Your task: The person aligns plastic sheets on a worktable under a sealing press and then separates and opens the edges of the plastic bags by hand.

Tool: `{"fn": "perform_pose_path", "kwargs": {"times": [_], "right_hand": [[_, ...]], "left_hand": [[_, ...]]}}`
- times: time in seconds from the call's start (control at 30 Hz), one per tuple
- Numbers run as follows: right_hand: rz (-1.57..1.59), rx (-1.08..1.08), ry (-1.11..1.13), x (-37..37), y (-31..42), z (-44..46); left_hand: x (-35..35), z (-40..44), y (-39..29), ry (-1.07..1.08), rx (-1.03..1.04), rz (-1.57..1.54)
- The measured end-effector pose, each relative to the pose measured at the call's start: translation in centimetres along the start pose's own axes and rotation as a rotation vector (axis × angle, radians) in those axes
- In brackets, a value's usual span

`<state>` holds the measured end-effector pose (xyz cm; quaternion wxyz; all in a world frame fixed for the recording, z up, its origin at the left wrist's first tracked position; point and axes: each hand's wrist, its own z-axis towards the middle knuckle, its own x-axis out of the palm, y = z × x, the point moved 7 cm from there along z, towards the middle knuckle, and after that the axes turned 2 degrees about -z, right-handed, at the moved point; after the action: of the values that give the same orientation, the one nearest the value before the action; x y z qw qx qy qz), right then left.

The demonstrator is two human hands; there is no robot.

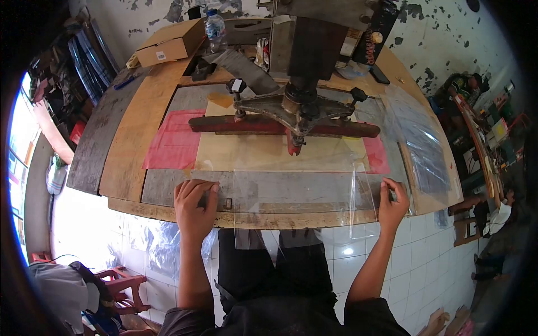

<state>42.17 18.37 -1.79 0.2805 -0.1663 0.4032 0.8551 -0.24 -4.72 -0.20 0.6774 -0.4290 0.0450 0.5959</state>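
A clear plastic sheet (297, 196) lies over the table's front part and hangs past its front edge. To its left, my left hand (196, 204) is closed, thumb against fingertips; what they pinch is too transparent to make out. At the sheet's right side, my right hand (394, 204) pinches the clear plastic between thumb and fingers. Beyond the hands, a press with a long red-brown bar (252, 124) stands over a cream board (218, 159). Pink pieces (174, 140) lie at both ends of the board.
A cardboard box (171, 45) and a water bottle (215, 28) stand at the back left. A phone (379, 75) lies at the back right, above stacked clear sheets (423, 151). A red stool (123, 288) is at lower left. Another person (462, 89) sits at the far right.
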Motion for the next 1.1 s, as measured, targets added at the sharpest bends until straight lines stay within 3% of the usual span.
{"fn": "perform_pose_path", "kwargs": {"times": [1.1], "right_hand": [[0.024, -0.019, -0.022, -0.40, 0.10, -0.19]], "left_hand": [[-0.12, -0.19, -0.28, -0.018, 0.026, 0.015]]}}
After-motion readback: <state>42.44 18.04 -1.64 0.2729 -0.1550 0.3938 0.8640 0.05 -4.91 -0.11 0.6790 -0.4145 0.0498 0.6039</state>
